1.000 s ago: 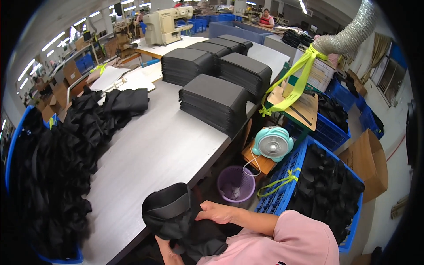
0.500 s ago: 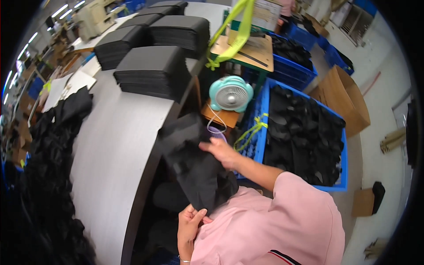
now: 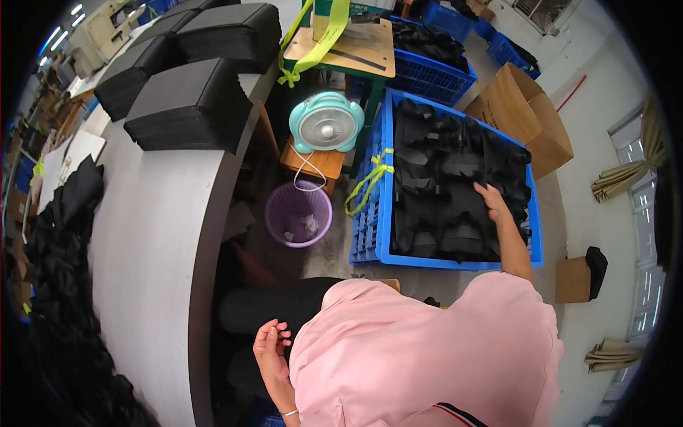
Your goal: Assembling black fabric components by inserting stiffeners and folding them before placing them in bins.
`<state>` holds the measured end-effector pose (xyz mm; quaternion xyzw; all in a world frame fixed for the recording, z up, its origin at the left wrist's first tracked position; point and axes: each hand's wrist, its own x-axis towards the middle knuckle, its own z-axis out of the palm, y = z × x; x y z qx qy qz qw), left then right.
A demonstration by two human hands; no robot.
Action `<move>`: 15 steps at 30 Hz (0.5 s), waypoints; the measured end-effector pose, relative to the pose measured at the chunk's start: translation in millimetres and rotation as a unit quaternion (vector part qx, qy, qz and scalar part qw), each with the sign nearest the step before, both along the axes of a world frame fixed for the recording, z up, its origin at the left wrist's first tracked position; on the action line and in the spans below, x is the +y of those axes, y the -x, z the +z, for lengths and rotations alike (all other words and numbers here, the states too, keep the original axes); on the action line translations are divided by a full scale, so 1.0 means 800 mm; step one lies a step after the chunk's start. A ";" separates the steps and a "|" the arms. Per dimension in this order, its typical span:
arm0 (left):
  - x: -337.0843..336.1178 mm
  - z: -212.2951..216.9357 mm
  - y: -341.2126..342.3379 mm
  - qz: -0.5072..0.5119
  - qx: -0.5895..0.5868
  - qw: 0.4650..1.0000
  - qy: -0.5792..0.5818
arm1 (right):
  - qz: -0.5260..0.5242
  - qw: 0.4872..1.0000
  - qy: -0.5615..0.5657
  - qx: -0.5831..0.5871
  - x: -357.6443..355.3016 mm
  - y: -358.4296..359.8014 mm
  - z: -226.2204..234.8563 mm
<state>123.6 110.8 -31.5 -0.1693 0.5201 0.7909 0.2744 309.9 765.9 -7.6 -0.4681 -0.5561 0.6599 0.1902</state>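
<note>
My right hand (image 3: 491,201) reaches into a blue plastic crate (image 3: 386,213) on the right. Its fingers are closed on the edge of a black fabric piece (image 3: 459,210), lying among several similar black pieces that fill the crate. My left hand (image 3: 272,347) is held low over my lap, in front of the dark trousers. Its fingers are loosely bent and apart, with nothing in them. To its left runs the edge of a long grey table (image 3: 153,263). Part of the right hand's grip is hidden among the black material.
Stacks of black sheets (image 3: 178,103) stand on the table's far end. A heap of black fabric (image 3: 60,277) lines its left side. A teal fan (image 3: 326,124) sits on a stool, behind a purple bin (image 3: 299,213). Cardboard box (image 3: 523,107) stands beyond the crate.
The black piece held over my lap between both hands is gone from there. My right hand has moved right, into the crate. My left hand has let go, and the view has shifted right.
</note>
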 end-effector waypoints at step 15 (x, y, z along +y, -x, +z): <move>0.005 -0.006 -0.002 0.024 -0.013 1.000 0.014 | -0.071 0.798 -0.329 -0.500 -0.115 0.053 -0.170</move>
